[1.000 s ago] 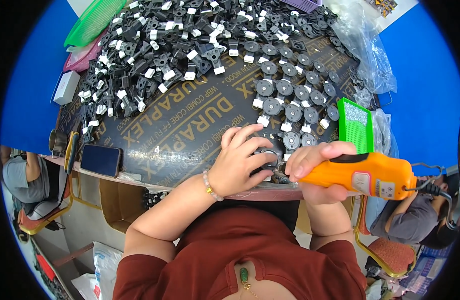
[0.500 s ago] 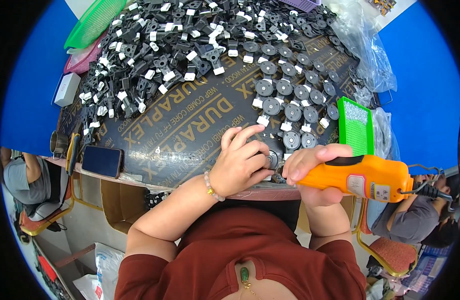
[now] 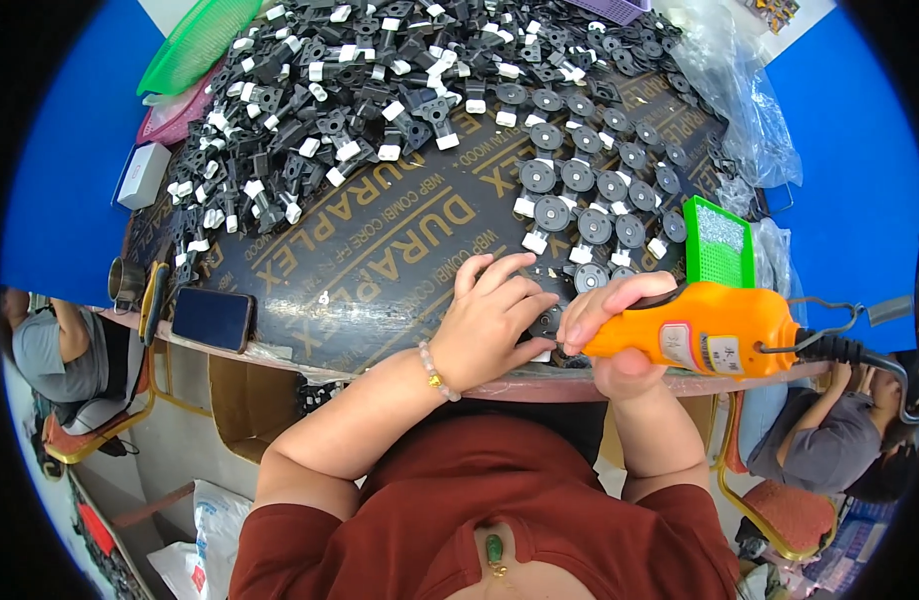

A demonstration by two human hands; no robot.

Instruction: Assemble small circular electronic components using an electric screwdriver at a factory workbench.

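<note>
Head view: right hand [image 3: 619,335] around orange tool [image 3: 699,330], left hand [image 3: 494,320] flat beside.

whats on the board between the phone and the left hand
In the head view, only bare brown board lies between the dark phone and the left hand.

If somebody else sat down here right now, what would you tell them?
Right hand grips the orange power tool, tip at the table's near edge.
Left hand presses flat on a small black part beside the tip.
Done, it seems: rows of round black discs laid out on the board.
Left: a big heap of loose black and white parts farther back.
The green tray sits right of the discs.
</note>
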